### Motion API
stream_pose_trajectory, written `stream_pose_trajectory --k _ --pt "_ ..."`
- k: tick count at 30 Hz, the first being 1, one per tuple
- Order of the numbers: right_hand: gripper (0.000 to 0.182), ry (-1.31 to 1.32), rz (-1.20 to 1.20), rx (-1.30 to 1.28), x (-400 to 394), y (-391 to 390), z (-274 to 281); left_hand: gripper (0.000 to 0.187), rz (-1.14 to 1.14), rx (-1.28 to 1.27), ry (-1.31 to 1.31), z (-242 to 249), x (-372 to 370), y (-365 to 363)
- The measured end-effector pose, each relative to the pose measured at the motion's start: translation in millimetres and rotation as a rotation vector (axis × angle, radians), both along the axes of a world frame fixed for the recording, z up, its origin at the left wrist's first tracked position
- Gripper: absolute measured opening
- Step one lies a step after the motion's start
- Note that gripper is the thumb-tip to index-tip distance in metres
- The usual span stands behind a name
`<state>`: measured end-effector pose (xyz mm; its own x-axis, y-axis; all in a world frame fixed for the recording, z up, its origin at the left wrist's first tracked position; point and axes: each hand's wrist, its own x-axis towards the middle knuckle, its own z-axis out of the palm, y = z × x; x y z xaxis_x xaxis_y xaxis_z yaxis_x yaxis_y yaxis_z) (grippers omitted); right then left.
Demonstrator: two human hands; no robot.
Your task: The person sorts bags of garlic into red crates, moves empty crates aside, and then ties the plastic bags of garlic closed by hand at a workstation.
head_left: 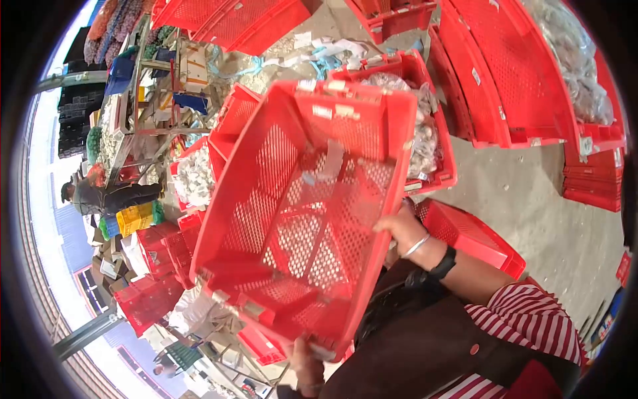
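A red perforated plastic crate [252, 219] fills the centre, tilted with its open side toward me. Inside lie a strip of paper or tape [330, 161] and small light scraps. My right hand [405, 233], with a bracelet and a dark wrist strap, grips the crate's near long rim, thumb on the inside. At the crate's bottom corner my left hand [307, 368] holds the rim, its fingers partly hidden. White pieces show through or behind the mesh base; I cannot tell which.
Red crates [505, 73] stand at the upper right, one holding clear bags [425, 143]. Another red crate [465, 233] sits beside my right forearm. At the left are metal racks [143, 100], a yellow crate [135, 218] and a person in dark clothes [109, 196].
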<state>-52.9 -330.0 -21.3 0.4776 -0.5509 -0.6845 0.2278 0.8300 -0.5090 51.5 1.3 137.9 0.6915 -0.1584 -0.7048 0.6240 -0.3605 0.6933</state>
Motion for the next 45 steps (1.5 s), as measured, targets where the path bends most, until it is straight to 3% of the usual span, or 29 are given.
stream_pose_trajectory --k 2,3,4,5,6,7,8,9,10,12,13,14,16,17,18,20,21,22,23,24,25,27,28,30,33,35,39,43,45 --pt "0.029 0.083 0.002 -0.061 -12 -50 -20 0.05 -0.056 -0.048 -0.001 1 -24 -101" --pt "0.028 0.071 0.09 -0.145 -20 -88 9 0.05 -0.493 -0.002 -0.004 -41 -11 -69" --pt "0.032 0.034 0.232 -0.898 -36 -110 -5 0.05 -0.928 0.04 0.0 -82 -3 -35" --pt "0.038 0.091 0.224 -0.272 -36 -146 -11 0.05 -0.627 -0.034 0.215 -67 -22 -92" --pt "0.038 0.122 0.168 -0.258 -35 -170 -16 0.051 -0.316 -0.105 0.42 -62 -34 -157" --pt "0.039 0.149 0.119 -0.252 -32 -192 -21 0.047 -0.453 -0.16 0.438 -78 -34 -178" --pt "0.046 0.385 0.116 -0.377 -33 -209 -40 0.044 -0.585 -0.22 0.448 -98 -35 -188" --pt "0.058 0.451 0.118 -0.579 -47 -231 -98 0.045 -0.69 -0.186 0.429 -122 -35 -189" --pt "0.065 0.514 0.221 -0.533 -61 -239 -116 0.047 -0.786 -0.15 0.407 -146 -33 -185" --pt "0.076 0.727 0.267 -0.517 -112 -246 -186 0.042 -0.781 -0.289 0.482 -180 -28 -180" --pt "0.077 0.946 0.18 -0.537 -128 -232 -188 0.04 -0.716 -0.259 0.476 -182 -27 -181" --pt "0.077 1.038 0.293 -0.731 -151 -227 -185 0.039 -0.647 -0.228 0.47 -185 -25 -181" --pt "0.059 0.894 0.325 -0.57 -198 -231 -204 0.04 -0.533 -0.128 0.307 -214 -20 -165" --pt "0.048 0.855 0.416 -0.34 -189 -222 -175 0.05 -0.528 0.001 0.159 -239 -10 -155" --pt "0.052 0.682 0.323 -0.252 -222 -222 -208 0.062 -0.529 0.137 0.018 -257 -5 -149" --pt "0.038 0.66 0.406 -0.002 -224 -208 -191 0.088 -0.497 0.074 -0.067 -255 9 -159" --pt "0.037 0.669 0.398 0.052 -216 -203 -185 0.103 -0.483 -0.036 0.089 -255 14 -167" --pt "0.037 0.683 0.392 0.108 -207 -197 -182 0.107 -0.454 -0.229 0.063 -254 15 -177" --pt "0.044 0.534 0.415 -0.116 -195 -186 -184 0.112 -0.432 -0.249 0.004 -265 8 -185" --pt "0.044 0.542 0.452 -0.122 -186 -188 -183 0.114 -0.358 -0.419 0.045 -257 9 -199" --pt "0.044 0.609 0.416 -0.075 -176 -191 -182 0.112 -0.389 -0.395 -0.176 -266 -2 -210" --pt "0.046 0.774 0.364 0.034 -168 -203 -181 0.102 0.239 -0.73 0.509 -274 -25 -239" --pt "0.046 0.79 0.407 0.019 -169 -211 -177 0.107 -0.222 -0.373 0.058 -269 -37 -240" --pt "0.044 0.726 0.356 0.124 -172 -229 -170 0.113 -0.225 -0.356 -0.368 -251 -46 -252" --pt "0.047 0.843 0.485 0.136 -180 -264 -155 0.116 -0.143 -0.568 -0.143 -226 -44 -259" --pt "0.047 0.896 0.524 0.132 -175 -273 -142 0.114 -0.277 -0.575 -0.063 -216 -39 -262" --pt "0.05 0.895 0.503 0.169 -184 -285 -148 0.113 -0.321 -0.579 -0.136 -225 -43 -263" --pt "0.049 0.767 0.426 0.116 -178 -236 -168 0.105 -0.092 -0.533 -0.262 -243 -32 -246" --pt "0.046 0.716 0.337 -0.036 -135 -159 -155 0.095 0.049 -0.513 -0.248 -256 -3 -229"
